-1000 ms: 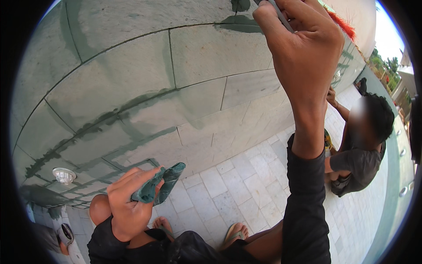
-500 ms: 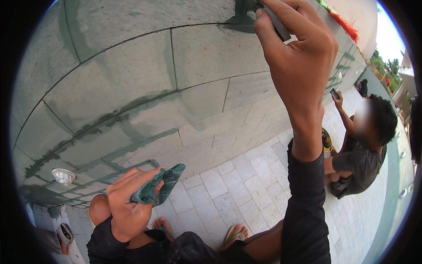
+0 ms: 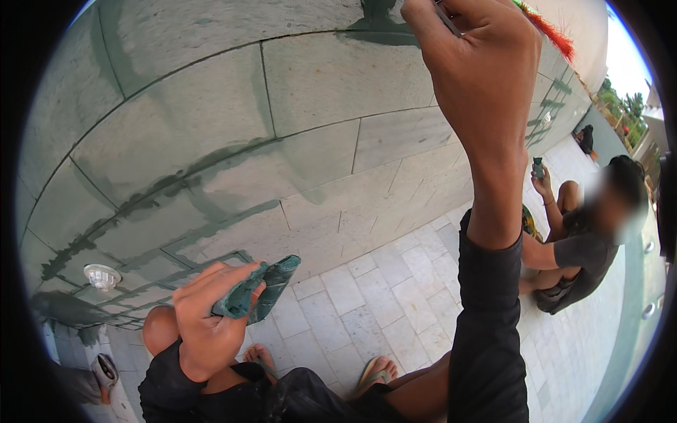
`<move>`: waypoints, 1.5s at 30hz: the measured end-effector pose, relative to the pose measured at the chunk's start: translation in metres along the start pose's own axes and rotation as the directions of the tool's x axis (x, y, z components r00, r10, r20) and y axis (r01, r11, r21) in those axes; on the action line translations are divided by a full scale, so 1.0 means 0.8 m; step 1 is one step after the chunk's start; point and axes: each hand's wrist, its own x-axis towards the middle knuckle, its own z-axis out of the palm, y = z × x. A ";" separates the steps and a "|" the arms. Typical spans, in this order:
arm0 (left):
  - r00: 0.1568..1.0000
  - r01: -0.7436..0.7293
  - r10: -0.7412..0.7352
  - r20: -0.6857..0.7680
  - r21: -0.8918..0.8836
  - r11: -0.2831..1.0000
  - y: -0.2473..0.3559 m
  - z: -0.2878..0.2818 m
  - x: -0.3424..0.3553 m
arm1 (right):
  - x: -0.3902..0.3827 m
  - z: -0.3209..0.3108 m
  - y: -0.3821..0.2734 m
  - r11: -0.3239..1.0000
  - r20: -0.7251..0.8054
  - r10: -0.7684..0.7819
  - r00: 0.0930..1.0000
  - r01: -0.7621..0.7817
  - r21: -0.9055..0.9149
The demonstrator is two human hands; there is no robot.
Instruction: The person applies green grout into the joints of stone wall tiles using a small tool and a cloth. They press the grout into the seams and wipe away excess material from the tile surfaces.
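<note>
Fingers of the left hand close around a crumpled, green-stained cloth held low near the knee, while the right hand, raised high, pinches a small tool, mostly hidden, against the grey stone-tile wall. Dark green grout fills several joints; others look bare. A crouching co-worker works far right.

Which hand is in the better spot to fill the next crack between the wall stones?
Probably the right hand. It is raised against the wall, its fingers pinching a small tool right by a dark green joint. The left hand sits low by the knee, holding a green-smeared trowel.
</note>
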 end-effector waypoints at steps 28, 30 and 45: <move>1.000 -0.017 0.017 -0.022 -0.007 1.000 0.007 -0.001 0.001 | -0.026 0.012 0.046 0.986 -0.008 -0.166 0.986 0.166 -0.025; 0.999 -0.029 0.028 -0.029 -0.028 0.999 0.003 0.005 0.001 | -0.031 0.021 0.047 0.968 -0.016 -0.230 0.973 0.227 -0.103; 0.998 -0.020 0.018 -0.068 -0.022 1.000 -0.001 0.003 -0.003 | -0.011 0.022 0.042 0.953 -0.094 -0.247 0.965 0.224 -0.204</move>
